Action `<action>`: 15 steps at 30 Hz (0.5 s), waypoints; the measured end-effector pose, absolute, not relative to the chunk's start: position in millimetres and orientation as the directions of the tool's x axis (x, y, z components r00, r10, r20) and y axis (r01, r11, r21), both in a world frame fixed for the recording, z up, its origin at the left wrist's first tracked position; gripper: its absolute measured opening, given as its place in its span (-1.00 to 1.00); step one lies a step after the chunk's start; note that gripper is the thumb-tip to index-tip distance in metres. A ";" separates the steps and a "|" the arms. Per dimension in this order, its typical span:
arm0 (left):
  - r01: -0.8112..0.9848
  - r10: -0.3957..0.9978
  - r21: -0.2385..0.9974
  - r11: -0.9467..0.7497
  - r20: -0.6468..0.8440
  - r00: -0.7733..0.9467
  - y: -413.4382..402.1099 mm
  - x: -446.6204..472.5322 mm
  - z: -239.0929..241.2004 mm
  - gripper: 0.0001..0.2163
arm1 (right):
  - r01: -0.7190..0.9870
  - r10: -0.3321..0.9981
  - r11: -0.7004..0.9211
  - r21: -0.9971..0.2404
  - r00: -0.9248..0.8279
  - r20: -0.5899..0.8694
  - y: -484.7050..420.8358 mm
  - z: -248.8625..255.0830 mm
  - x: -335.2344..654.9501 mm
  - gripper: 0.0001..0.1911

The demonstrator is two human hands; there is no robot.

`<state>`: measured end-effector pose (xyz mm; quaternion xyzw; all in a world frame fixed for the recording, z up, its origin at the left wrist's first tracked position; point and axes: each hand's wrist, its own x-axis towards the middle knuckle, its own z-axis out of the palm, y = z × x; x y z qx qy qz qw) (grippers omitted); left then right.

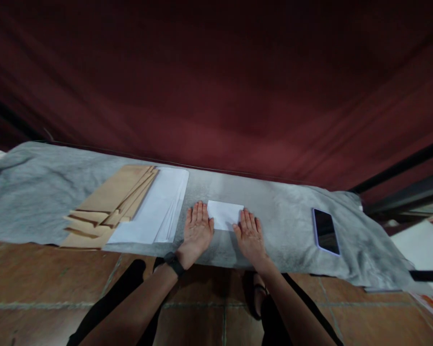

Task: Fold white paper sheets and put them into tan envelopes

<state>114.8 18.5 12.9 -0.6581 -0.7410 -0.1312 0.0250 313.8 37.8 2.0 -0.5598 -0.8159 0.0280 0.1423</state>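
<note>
A small white rectangle of paper (225, 215), perhaps folded, lies flat on the grey cloth between my hands. At its left edge rests my left hand (197, 226), palm down with fingers stretched forward and the thumb by the paper. My right hand (250, 234) lies flat at the right edge, fingers spread a little and the thumb near the paper's lower right corner. Neither hand grips anything. Left of my left hand is a stack of white sheets (159, 206), partly covered by several brown paper envelopes (111, 192).
The grey cloth (285, 211) covers a long narrow surface, wrinkled at both ends. A phone in a lilac case (326, 231) lies to the right. Behind hangs a dark red fabric (216, 105). Floor tiles (195, 317) and my feet are below the front edge.
</note>
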 end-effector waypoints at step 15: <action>0.961 0.966 0.120 -0.247 0.102 0.236 42.2 161.0 10.3 -0.43 | 0.858 0.917 0.399 -0.323 -0.365 0.164 57.0 11.9 278.0 -0.44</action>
